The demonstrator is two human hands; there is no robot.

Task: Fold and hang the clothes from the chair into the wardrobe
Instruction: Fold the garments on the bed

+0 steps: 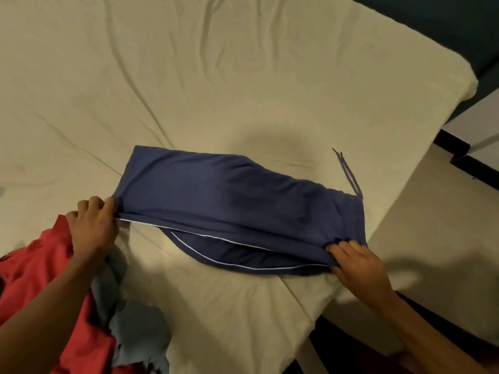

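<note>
Head camera is showing me the blue trousers (229, 195), which are lying half folded on the cream sheet (189, 76) of the bed, near its right corner. My left hand (91, 225) is pinching the left end of the top layer with curled fingers. My right hand (356, 263) is gripping the right end near the waist, thumb under the cloth. The drawstring (348, 171) is trailing out on the far right side. A red garment (40, 279) and a pale blue one (137, 330) are waiting at the near left. I am thinking the lower layer, with its white piping, is sagging toward me; if I am pulling unevenly, the fold may be slipping and going crooked.
</note>
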